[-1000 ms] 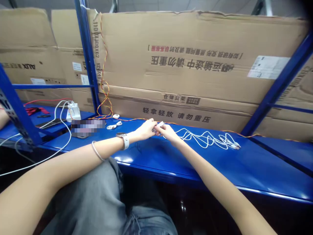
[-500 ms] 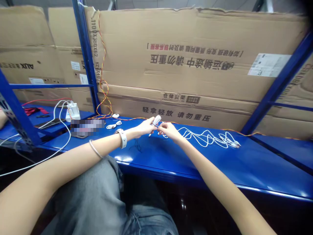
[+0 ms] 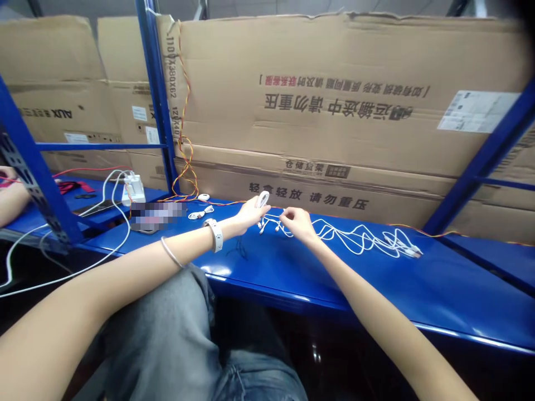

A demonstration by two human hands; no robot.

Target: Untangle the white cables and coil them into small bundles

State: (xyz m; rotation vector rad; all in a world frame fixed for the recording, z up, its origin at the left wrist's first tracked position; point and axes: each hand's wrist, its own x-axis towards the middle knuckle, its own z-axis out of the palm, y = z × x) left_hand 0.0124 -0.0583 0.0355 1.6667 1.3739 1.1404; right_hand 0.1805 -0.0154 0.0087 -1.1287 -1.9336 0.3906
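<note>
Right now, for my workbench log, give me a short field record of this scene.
Left hand: holds a small white cable loop above the shelf.
Right hand: touches a loose white cable lying tangled on the shelf.
Left wrist: white-banded watch; silver bangle on the forearm.
Surface: blue steel shelf.
Nearby: coiled white cable; twisted orange-and-yellow wire; white charger block.
Behind: cardboard cartons.
Far left: another person's forearm.
</note>
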